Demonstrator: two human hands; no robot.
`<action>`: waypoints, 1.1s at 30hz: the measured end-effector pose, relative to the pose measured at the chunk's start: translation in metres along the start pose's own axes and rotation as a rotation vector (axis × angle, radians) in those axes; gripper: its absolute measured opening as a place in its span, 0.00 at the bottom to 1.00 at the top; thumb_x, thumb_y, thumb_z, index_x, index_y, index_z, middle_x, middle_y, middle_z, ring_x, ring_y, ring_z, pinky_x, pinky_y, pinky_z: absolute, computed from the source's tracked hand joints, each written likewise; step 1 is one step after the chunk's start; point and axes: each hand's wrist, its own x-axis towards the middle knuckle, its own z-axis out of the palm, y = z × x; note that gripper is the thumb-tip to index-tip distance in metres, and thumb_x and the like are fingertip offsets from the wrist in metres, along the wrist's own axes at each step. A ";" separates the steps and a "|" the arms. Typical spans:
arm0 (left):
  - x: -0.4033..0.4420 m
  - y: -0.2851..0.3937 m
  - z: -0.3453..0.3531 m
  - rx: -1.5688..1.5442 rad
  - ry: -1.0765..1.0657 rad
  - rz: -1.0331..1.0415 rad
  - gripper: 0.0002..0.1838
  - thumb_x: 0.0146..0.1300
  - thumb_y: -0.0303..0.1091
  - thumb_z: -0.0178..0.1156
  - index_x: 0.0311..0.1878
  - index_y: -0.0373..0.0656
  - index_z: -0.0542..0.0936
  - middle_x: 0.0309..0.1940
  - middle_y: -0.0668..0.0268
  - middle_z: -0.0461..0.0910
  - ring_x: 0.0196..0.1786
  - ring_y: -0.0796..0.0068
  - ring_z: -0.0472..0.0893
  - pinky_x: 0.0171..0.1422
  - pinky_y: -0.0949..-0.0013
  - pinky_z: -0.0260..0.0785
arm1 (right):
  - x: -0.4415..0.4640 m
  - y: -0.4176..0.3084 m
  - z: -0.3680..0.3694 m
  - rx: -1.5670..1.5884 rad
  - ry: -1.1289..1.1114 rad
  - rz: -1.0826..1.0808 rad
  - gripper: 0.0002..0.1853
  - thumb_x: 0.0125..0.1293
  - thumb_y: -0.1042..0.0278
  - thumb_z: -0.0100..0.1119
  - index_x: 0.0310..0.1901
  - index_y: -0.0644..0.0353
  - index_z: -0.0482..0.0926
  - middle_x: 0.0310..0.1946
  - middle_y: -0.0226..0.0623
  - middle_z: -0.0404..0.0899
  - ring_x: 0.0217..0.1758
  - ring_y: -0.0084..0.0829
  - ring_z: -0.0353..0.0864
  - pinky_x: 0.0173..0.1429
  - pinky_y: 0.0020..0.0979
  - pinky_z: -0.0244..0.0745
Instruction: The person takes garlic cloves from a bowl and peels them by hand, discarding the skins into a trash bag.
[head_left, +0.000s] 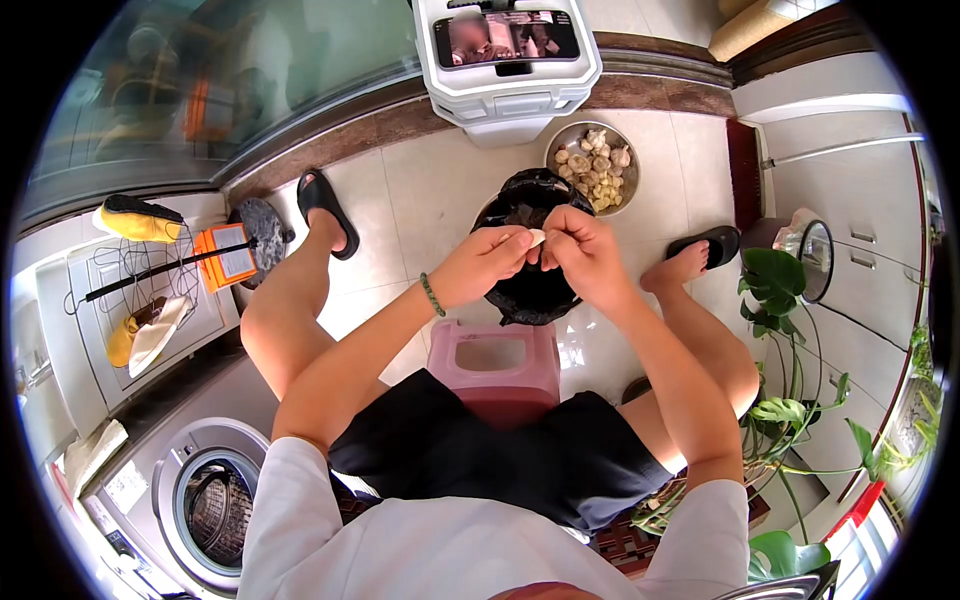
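Note:
Both hands meet over a bin lined with a black plastic bag (530, 300). A pale garlic clove (537, 238) shows between the fingertips. My left hand (487, 262), with a green bead bracelet at its wrist, pinches the clove from one side. From the other side my right hand (582, 252) has its thumb and fingers closed against the clove; its fingertips are partly hidden. Just beyond the bin, a round metal bowl (549, 150) holds garlic bulbs and loose cloves. Dark scraps lie inside the bag, too shadowed to make out.
A pink plastic stool (495, 375) stands between my knees. A phone (508, 38) rests on a grey-white box (515, 100) beyond the bin. The washing machine (210, 500) is at left, a leafy plant (775, 280) at right. A wire rack with slippers (140, 260) hangs at left.

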 end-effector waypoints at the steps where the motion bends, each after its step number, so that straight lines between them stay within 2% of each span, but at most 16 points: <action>1: -0.001 0.000 0.002 -0.084 0.022 0.000 0.19 0.78 0.46 0.45 0.41 0.38 0.74 0.22 0.78 0.61 0.25 0.87 0.57 0.29 0.78 0.51 | 0.001 -0.001 0.003 0.058 0.014 0.044 0.08 0.69 0.75 0.47 0.30 0.62 0.70 0.24 0.28 0.74 0.24 0.16 0.72 0.30 0.21 0.71; 5: -0.002 -0.002 0.008 -0.181 0.007 0.056 0.20 0.78 0.49 0.44 0.41 0.40 0.72 0.22 0.77 0.60 0.25 0.87 0.57 0.29 0.78 0.51 | 0.001 -0.006 0.011 0.280 0.080 0.208 0.08 0.68 0.75 0.45 0.30 0.62 0.71 0.24 0.30 0.72 0.25 0.20 0.73 0.31 0.24 0.71; 7: -0.003 0.006 0.008 -0.389 -0.070 0.138 0.23 0.78 0.53 0.42 0.39 0.41 0.72 0.21 0.77 0.59 0.25 0.86 0.56 0.29 0.78 0.51 | 0.003 0.018 0.006 0.308 0.138 0.244 0.08 0.67 0.74 0.47 0.30 0.62 0.71 0.23 0.29 0.72 0.24 0.18 0.72 0.30 0.24 0.71; 9: -0.007 0.021 0.001 -0.313 -0.023 0.114 0.26 0.77 0.57 0.40 0.37 0.41 0.71 0.20 0.78 0.57 0.25 0.85 0.56 0.29 0.77 0.50 | 0.000 0.032 0.005 0.351 0.195 0.286 0.08 0.67 0.74 0.49 0.29 0.63 0.72 0.22 0.27 0.72 0.23 0.17 0.71 0.29 0.24 0.72; 11: -0.005 0.030 -0.012 -0.272 0.097 0.098 0.27 0.77 0.56 0.39 0.37 0.40 0.72 0.20 0.78 0.56 0.24 0.85 0.56 0.30 0.77 0.50 | 0.002 0.031 0.002 -0.096 0.108 0.226 0.08 0.65 0.73 0.52 0.28 0.63 0.72 0.21 0.26 0.70 0.23 0.16 0.69 0.29 0.24 0.70; 12: -0.007 0.034 -0.011 -0.288 0.122 0.075 0.27 0.77 0.55 0.40 0.39 0.39 0.75 0.21 0.78 0.56 0.24 0.85 0.56 0.30 0.77 0.51 | 0.003 0.034 -0.001 -0.264 0.103 0.127 0.06 0.61 0.76 0.55 0.27 0.63 0.72 0.20 0.25 0.69 0.23 0.15 0.68 0.29 0.23 0.68; 15: -0.009 0.033 -0.010 -0.272 0.110 0.040 0.27 0.78 0.53 0.40 0.45 0.36 0.76 0.22 0.78 0.57 0.25 0.85 0.57 0.31 0.77 0.51 | -0.001 0.031 -0.012 -0.393 0.048 0.080 0.04 0.58 0.79 0.57 0.28 0.64 0.73 0.20 0.26 0.70 0.23 0.15 0.69 0.30 0.22 0.66; 19: -0.011 0.030 -0.009 -0.286 0.123 -0.009 0.26 0.77 0.51 0.40 0.49 0.35 0.77 0.23 0.78 0.57 0.25 0.85 0.57 0.31 0.77 0.51 | 0.000 0.030 -0.008 -0.305 0.061 0.013 0.02 0.58 0.82 0.58 0.31 0.64 0.76 0.23 0.26 0.73 0.25 0.15 0.71 0.32 0.22 0.67; 22: -0.007 0.027 -0.009 -0.333 0.133 -0.023 0.26 0.77 0.51 0.40 0.50 0.36 0.77 0.23 0.78 0.56 0.25 0.84 0.58 0.31 0.77 0.51 | 0.002 0.024 -0.008 -0.345 0.064 -0.087 0.05 0.59 0.83 0.56 0.35 0.64 0.78 0.27 0.29 0.76 0.28 0.19 0.74 0.33 0.23 0.69; 24: -0.006 0.028 -0.009 -0.348 0.178 -0.059 0.27 0.77 0.52 0.40 0.51 0.37 0.78 0.23 0.78 0.55 0.25 0.84 0.57 0.32 0.77 0.51 | 0.004 0.016 -0.010 -0.522 0.001 -0.206 0.07 0.60 0.83 0.58 0.38 0.64 0.80 0.31 0.34 0.78 0.32 0.29 0.78 0.37 0.28 0.72; 25: -0.005 0.028 -0.009 -0.348 0.178 -0.060 0.27 0.77 0.52 0.40 0.51 0.37 0.78 0.23 0.78 0.55 0.25 0.84 0.57 0.32 0.77 0.51 | 0.006 0.015 -0.010 -0.522 0.002 -0.205 0.07 0.60 0.83 0.58 0.38 0.64 0.80 0.31 0.34 0.78 0.32 0.29 0.78 0.37 0.28 0.72; 27: -0.003 0.027 -0.012 -0.372 0.173 -0.180 0.27 0.76 0.55 0.40 0.49 0.39 0.76 0.22 0.78 0.55 0.26 0.84 0.57 0.33 0.78 0.53 | 0.010 0.015 -0.010 -0.678 0.043 -0.422 0.04 0.59 0.80 0.60 0.37 0.64 0.79 0.30 0.40 0.77 0.34 0.40 0.77 0.40 0.36 0.73; 30: -0.001 0.021 -0.017 -0.486 0.098 -0.233 0.26 0.76 0.55 0.41 0.45 0.39 0.77 0.21 0.78 0.55 0.25 0.84 0.58 0.32 0.78 0.53 | 0.009 0.009 -0.010 -0.684 0.014 -0.383 0.03 0.60 0.78 0.62 0.35 0.64 0.79 0.29 0.41 0.76 0.35 0.44 0.75 0.41 0.40 0.71; 33: 0.001 0.019 -0.015 -0.467 0.124 -0.253 0.27 0.75 0.56 0.40 0.40 0.41 0.79 0.20 0.79 0.55 0.25 0.85 0.57 0.31 0.78 0.51 | 0.009 0.006 -0.014 -0.750 -0.056 -0.412 0.03 0.60 0.77 0.62 0.34 0.65 0.78 0.27 0.40 0.74 0.33 0.45 0.74 0.39 0.41 0.70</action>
